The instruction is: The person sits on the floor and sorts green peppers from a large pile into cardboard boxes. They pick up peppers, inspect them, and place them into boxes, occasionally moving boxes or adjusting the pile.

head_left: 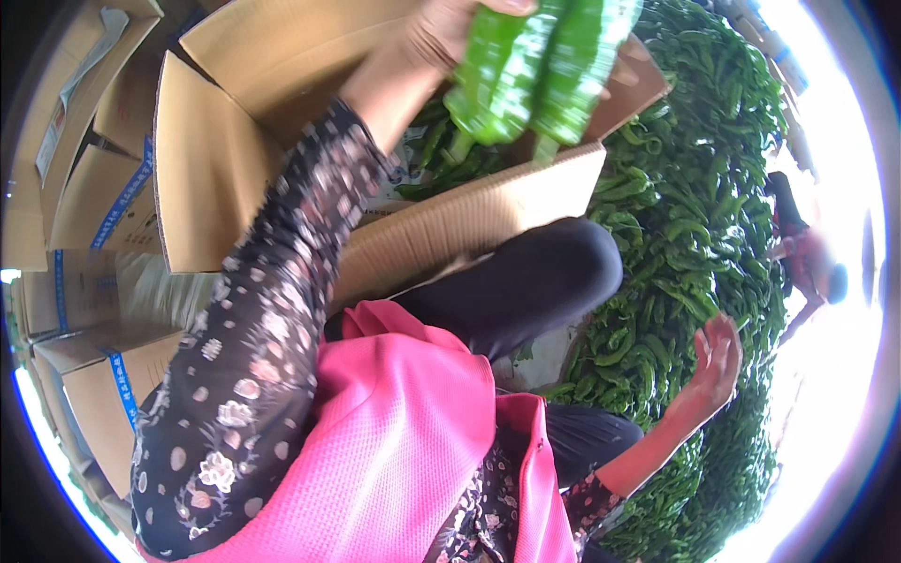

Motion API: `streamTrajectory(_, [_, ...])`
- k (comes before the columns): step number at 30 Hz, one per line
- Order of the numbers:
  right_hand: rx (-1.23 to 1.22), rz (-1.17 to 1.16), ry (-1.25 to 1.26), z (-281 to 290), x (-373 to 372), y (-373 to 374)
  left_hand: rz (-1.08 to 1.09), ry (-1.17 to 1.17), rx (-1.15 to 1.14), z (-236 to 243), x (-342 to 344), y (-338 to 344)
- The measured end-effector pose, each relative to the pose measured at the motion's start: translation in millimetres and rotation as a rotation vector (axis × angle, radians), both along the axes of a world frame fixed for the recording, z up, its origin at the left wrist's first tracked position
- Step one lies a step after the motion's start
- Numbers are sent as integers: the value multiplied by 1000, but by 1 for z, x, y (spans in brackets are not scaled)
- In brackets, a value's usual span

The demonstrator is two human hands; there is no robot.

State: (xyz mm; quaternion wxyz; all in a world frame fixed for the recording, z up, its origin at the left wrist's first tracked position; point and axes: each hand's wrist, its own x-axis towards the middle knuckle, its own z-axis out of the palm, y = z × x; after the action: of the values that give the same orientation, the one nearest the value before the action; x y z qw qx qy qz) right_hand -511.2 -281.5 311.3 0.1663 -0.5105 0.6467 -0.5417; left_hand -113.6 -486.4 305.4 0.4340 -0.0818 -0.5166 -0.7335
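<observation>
Long green peppers [535,70], blurred by motion, are gripped in my left hand [460,26] over the open cardboard box [469,206]. My fingers close round them, and their stem ends point down. Inside the box, more green peppers [435,155] lie at the bottom, partly hidden by my forearm and the held ones. On the right, my right hand [715,366] is raised over a big pile of green peppers [699,225]. Its fingers are loosely apart with nothing in them.
More cardboard boxes [89,202] with blue tape stand along the left. My bent knee [563,267] rests against the near side of the open box. At the far right, beyond the pile, another person [809,258] is partly visible against bright light.
</observation>
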Motion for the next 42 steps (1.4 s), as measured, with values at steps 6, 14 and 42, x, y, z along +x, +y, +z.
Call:
streamTrajectory(6, [398,-148,-171,-76,-120,69,207,-1414,246,-134,100,0])
streamTrajectory(14, [696,-156,-204,-82,-132,109,-53,-1840,-65,-337,121,97])
streamTrajectory(42, [705,-340,1025,-145,-272,-89,408,-1001,20,-59,-179,42])
